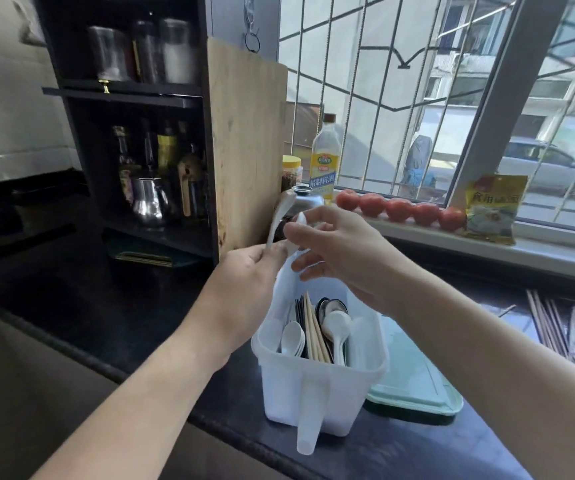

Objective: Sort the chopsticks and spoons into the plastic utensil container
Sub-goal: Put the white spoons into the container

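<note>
Head view: left hand fingers grip a metal spoon; right hand pinches a white spoon above the container. Far bottle label reads 精制料酒.

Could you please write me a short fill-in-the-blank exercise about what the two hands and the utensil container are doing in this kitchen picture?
1. The left hand grips a metal ____ above the white container.
2. The right hand pinches a spoon made of white ____.
3. Along the windowsill lies a row of red ____.
4. Loose chopsticks lie on the counter to the ____ of the container.

Missing words: spoon; plastic; tomatoes; right
</note>
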Available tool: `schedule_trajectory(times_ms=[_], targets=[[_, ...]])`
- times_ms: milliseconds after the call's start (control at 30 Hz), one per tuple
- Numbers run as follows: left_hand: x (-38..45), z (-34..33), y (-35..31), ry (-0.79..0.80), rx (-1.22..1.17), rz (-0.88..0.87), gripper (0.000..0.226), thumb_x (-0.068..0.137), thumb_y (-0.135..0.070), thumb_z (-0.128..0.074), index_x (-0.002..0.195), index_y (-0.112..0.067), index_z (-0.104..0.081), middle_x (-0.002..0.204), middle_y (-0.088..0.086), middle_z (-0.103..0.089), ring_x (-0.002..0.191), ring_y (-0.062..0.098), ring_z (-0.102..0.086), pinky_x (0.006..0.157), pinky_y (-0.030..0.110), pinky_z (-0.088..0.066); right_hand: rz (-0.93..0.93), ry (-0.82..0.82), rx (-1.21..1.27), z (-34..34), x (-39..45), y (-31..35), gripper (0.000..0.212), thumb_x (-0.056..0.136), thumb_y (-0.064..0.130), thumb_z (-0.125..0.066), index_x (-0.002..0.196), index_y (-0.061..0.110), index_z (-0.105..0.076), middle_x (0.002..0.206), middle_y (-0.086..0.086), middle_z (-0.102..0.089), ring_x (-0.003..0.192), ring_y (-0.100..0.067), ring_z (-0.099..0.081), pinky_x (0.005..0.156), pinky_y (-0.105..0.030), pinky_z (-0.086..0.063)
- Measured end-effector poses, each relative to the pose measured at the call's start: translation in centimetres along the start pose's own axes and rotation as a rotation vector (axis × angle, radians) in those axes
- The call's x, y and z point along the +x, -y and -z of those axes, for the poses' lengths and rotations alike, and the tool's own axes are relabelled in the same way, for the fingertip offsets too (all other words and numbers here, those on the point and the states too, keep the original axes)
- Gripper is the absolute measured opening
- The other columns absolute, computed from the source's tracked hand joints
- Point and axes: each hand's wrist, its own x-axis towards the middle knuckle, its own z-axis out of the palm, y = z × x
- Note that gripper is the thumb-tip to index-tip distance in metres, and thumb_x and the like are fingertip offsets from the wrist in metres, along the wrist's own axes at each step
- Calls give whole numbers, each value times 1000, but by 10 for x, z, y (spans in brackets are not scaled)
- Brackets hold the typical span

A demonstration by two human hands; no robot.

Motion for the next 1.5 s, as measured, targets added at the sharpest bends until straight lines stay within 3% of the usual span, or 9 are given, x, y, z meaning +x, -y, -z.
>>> schedule_trajectory(times_ms=[200, 367, 500, 567, 667, 900, 1100, 1333, 1500], targets=[[3, 7, 4, -13, -247, 106, 29, 108, -32, -46, 123, -19, -67, 72, 1, -66, 43, 11, -40, 41, 24, -34, -3, -174, 61, 6, 13, -7, 23, 88, -9, -61, 88, 13, -69, 96, -15, -72, 79, -26, -76, 68, -33, -63], [3, 25, 18, -161, -200, 198, 27, 108, -25, -43, 111, -13, -67, 52, -2, -58, 35, 9, -32, 37, 24, -27, 71, -436, -589, 43, 41, -10, 24, 98, 15, -53, 84, 11, -71, 75, -15, -73, 67, -31, -74, 68, -47, -63], [1, 34, 19, -265, -184, 181, 21, 103, -19, -43, 99, -7, -59, 46, -13, -31, 35, 5, -23, 34, 20, -21, -132, -197, -1072, 27, 51, -24, 19, 92, 10, -54, 96, 2, -71, 90, -13, -70, 80, -31, -69, 74, -40, -61], [1, 31, 14, -255, -210, 175, 16, 103, -24, -46, 93, -13, -48, 49, -11, -27, 38, 6, -20, 34, 21, -20, -304, 61, -1167, 3, 51, -38, 18, 86, -1, -53, 80, 0, -70, 73, -8, -67, 59, -23, -65, 53, -27, -55], [0, 26, 8, -209, -238, 179, 24, 106, -31, -42, 86, -19, -41, 48, -12, -25, 37, 6, -18, 35, 22, -19, -478, 231, -1011, -21, 52, -59, 34, 86, -9, -37, 72, 8, -64, 51, -8, -57, 44, -19, -54, 46, -23, -49], [-2, 24, 10, -168, -202, 170, 20, 98, -12, -39, 78, -15, -44, 59, -2, -30, 43, 11, -17, 38, 23, -17, -537, 303, -938, -31, 54, -78, 16, 96, 5, -54, 91, -6, -64, 85, -18, -77, 51, -18, -68, 54, -27, -61], [-4, 30, 16, -139, -169, 191, 21, 98, -12, -46, 79, -10, -55, 61, 0, -36, 48, 16, -24, 42, 25, -20, -282, 193, -930, 1, 42, -44, 23, 95, 12, -64, 115, 2, -65, 106, -14, -71, 74, -20, -70, 61, -25, -60], [-3, 8, -2, -42, 2, 81, 33, 99, -14, -52, 72, 4, -59, 58, 9, -40, 59, 22, -35, 55, 32, -31, 26, 182, -100, 18, 3, 16, 20, 99, 24, -63, 115, 15, -69, 91, -11, -75, 69, -25, -70, 62, -29, -57], [-3, -7, -9, 60, 52, 54, 39, 106, -29, -50, 77, -9, -66, 64, 2, -46, 60, 14, -41, 59, 28, -36, 20, 106, -35, 23, 6, 12, 12, 95, 15, -69, 86, 10, -76, 74, -12, -70, 64, -21, -68, 61, -27, -57]])
